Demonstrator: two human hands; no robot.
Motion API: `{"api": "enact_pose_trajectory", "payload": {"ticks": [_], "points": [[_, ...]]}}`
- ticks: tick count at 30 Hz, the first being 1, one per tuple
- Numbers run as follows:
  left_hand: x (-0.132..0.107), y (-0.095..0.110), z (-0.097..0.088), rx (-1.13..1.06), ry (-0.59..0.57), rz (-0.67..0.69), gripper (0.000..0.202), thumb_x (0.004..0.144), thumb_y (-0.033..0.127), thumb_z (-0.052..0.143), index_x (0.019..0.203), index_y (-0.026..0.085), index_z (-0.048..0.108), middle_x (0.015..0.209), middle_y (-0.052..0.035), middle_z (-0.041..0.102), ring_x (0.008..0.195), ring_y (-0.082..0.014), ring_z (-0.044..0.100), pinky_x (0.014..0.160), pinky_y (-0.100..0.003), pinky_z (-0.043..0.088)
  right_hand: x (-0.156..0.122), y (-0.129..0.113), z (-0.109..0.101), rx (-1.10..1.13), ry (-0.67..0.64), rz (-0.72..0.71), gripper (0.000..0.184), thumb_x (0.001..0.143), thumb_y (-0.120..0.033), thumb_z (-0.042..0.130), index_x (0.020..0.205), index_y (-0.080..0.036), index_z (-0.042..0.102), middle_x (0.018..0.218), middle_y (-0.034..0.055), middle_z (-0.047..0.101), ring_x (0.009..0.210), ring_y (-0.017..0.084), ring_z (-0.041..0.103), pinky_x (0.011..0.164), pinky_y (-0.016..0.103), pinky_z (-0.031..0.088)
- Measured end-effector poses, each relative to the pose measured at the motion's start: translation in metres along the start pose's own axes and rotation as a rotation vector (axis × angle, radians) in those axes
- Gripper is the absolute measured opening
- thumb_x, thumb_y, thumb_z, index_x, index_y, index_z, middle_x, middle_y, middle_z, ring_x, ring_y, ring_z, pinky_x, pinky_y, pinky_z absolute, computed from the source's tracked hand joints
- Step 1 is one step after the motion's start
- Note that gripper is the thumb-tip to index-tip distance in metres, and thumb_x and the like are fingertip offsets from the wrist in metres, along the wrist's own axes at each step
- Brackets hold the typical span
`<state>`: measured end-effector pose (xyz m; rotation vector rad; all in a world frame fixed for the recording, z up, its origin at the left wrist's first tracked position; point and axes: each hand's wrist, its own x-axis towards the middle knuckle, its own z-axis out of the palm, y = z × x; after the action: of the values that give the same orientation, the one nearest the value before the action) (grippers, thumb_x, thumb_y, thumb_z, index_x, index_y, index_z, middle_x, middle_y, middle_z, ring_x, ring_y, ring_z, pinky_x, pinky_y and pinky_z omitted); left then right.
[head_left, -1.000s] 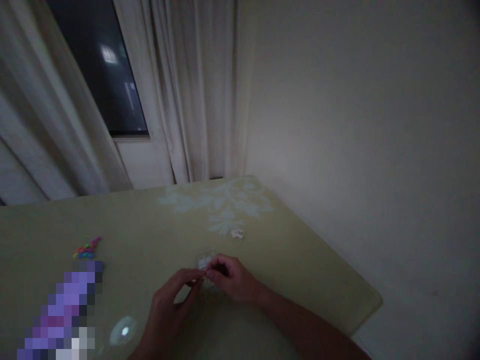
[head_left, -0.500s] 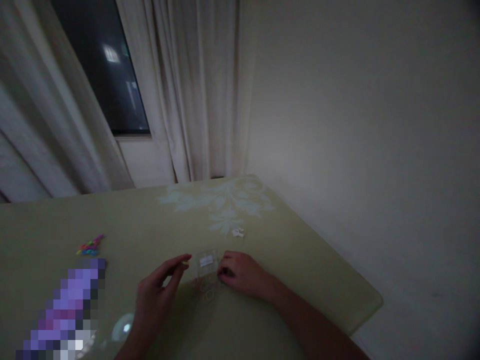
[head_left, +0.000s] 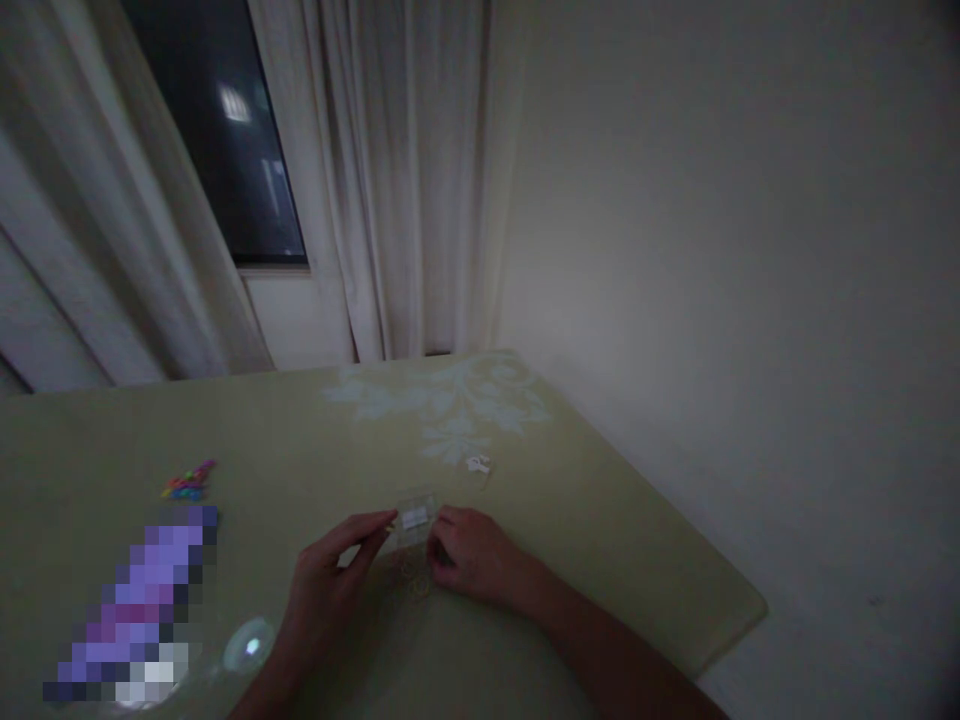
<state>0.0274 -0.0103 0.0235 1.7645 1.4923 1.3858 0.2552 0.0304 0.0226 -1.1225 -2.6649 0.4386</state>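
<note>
In the head view a small clear plastic box (head_left: 414,518) with a white label lies on the table between my hands. My left hand (head_left: 334,570) is at its left side, thumb and fingertips pinched on a small yellowish piece (head_left: 390,529). My right hand (head_left: 476,552) has its fingers curled against the box's right edge and seems to grip it; the fingertips are partly hidden. At the box's near end show some small, thin yellowish rings (head_left: 421,586), faint in the dim light; whether they lie inside it or on the table I cannot tell.
Beyond my right hand lies a small white item (head_left: 478,465). To the left are a pile of colourful small pieces (head_left: 190,482), a blurred-out purple object (head_left: 142,590) and a clear shiny dome-like thing (head_left: 250,646). The green table (head_left: 615,560) meets a wall on the right.
My left hand has moved right, bringing the pinched yellowish piece close to the box. My right hand has shifted slightly left. The view has turned a little.
</note>
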Motion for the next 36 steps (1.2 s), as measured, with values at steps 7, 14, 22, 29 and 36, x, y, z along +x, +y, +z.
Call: {"api": "enact_pose_trajectory", "payload": {"ticks": [7, 14, 22, 29, 36], "points": [[-0.004, -0.007, 0.003, -0.035, -0.059, 0.020, 0.019, 0.089, 0.037, 0.068, 0.096, 0.030, 0.084, 0.096, -0.0020, 0.084, 0.088, -0.0223, 0.079, 0.080, -0.029, 0.063, -0.001, 0.003, -0.003, 0.271, 0.095, 0.019, 0.008, 0.084, -0.019, 0.067, 0.093, -0.018, 0.066, 0.093, 0.0027, 0.061, 0.081, 0.016, 0.057, 0.074, 0.026, 0.044], [-0.010, -0.008, 0.010, -0.069, -0.128, 0.136, 0.023, 0.095, 0.030, 0.064, 0.106, 0.034, 0.084, 0.111, -0.0019, 0.083, 0.099, -0.0224, 0.080, 0.088, -0.030, 0.064, 0.004, -0.004, -0.002, 0.910, 0.191, 0.065, 0.018, 0.093, -0.035, 0.064, 0.089, -0.017, 0.060, 0.076, -0.0036, 0.049, 0.066, 0.011, 0.044, 0.062, 0.024, 0.036], [-0.013, -0.014, 0.013, -0.115, -0.122, 0.260, 0.024, 0.098, 0.025, 0.065, 0.110, 0.035, 0.083, 0.108, -0.0020, 0.083, 0.095, -0.0193, 0.080, 0.083, -0.025, 0.064, 0.004, -0.014, 0.005, 1.033, 0.199, 0.058, 0.032, 0.090, -0.048, 0.071, 0.090, -0.017, 0.063, 0.077, -0.0030, 0.051, 0.067, 0.011, 0.043, 0.062, 0.025, 0.035], [-0.008, -0.001, 0.013, -0.097, -0.083, 0.299, 0.018, 0.094, 0.023, 0.068, 0.104, 0.030, 0.082, 0.097, -0.0018, 0.082, 0.086, -0.0167, 0.078, 0.077, -0.022, 0.061, 0.008, -0.009, 0.010, 1.066, 0.191, 0.077, 0.034, 0.090, -0.049, 0.071, 0.092, -0.016, 0.066, 0.075, -0.0027, 0.053, 0.066, 0.011, 0.045, 0.061, 0.023, 0.035], [-0.007, 0.000, 0.005, -0.030, -0.034, 0.074, 0.015, 0.091, 0.033, 0.067, 0.100, 0.025, 0.077, 0.091, -0.0017, 0.081, 0.080, -0.0187, 0.076, 0.072, -0.025, 0.061, 0.006, 0.004, 0.010, 0.377, 0.181, -0.020, 0.010, 0.089, -0.017, 0.069, 0.097, -0.020, 0.075, 0.087, 0.0014, 0.069, 0.078, 0.015, 0.061, 0.074, 0.024, 0.043]]}}
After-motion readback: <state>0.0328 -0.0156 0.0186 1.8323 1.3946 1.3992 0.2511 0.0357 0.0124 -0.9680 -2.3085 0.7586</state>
